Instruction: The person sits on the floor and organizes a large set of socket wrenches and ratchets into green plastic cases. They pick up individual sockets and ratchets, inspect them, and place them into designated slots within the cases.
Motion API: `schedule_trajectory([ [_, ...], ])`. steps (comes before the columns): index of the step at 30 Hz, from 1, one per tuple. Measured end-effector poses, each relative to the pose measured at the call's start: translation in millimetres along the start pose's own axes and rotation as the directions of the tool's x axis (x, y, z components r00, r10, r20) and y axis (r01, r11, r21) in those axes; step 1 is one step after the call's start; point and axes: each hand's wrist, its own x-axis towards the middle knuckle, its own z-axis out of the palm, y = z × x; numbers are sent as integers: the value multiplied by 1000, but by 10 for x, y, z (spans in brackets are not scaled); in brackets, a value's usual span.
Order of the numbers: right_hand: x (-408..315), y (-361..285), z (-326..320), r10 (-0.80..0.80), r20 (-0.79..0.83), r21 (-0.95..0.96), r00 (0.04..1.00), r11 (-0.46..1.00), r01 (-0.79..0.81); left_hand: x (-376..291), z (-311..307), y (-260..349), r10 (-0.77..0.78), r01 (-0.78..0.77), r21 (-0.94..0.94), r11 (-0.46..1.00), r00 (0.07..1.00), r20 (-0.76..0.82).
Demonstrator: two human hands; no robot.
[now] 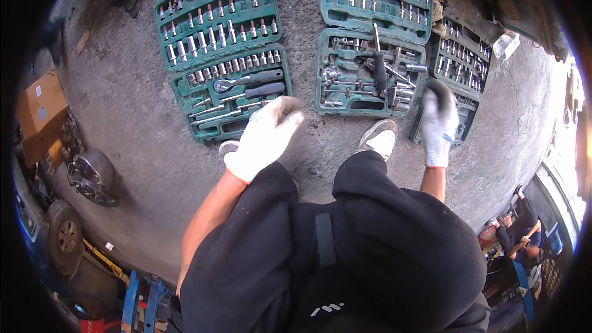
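My left hand (266, 136), in a white work glove, hovers at the lower right corner of the left green socket-set case (222, 130). Its thumb and fingers are slightly apart, and nothing shows between them. That case lies unfolded, with rows of sockets, a ratchet wrench (247, 80) and a screwdriver-type handle (266, 89) in their slots. My gloved right hand (439, 122) is blurred over the right case (467, 122), hiding part of it; whether it holds anything is unclear. In the middle case (365, 113), sockets and a black-handled driver (379, 71) lie loosely heaped.
My shoes (380, 138) stand just before the cases on the concrete floor (138, 101). A clear plastic container (506, 45) lies at the right. Left are a cardboard box (44, 101), a metal part (90, 175) and a vehicle wheel (64, 236). Another person (522, 236) is at lower right.
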Motion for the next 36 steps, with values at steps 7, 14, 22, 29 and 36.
schedule_trajectory([
  [7, 14, -736, 832, -474, 129, -179, 871, 853, 491, -87, -9, 119, 75, -76, 145, 986, 997, 12],
  [14, 109, -318, 816, -309, 141, -107, 941, 940, 325, -95, 22, -26, -18, 9, 170, 985, 999, 51],
  [22, 187, 349, -24, 277, 369, 792, 888, 407, -456, -10, -909, -535, 82, 249, 354, 902, 704, -705],
  [29, 136, 670, -230, 364, 125, 916, 923, 314, -248, -282, -1606, -855, 18, 523, 385, 760, 576, -817],
  [36, 125, 575, -119, 404, 102, 874, 909, 401, -276, -260, -1346, -876, 85, 285, 365, 887, 674, -734],
])
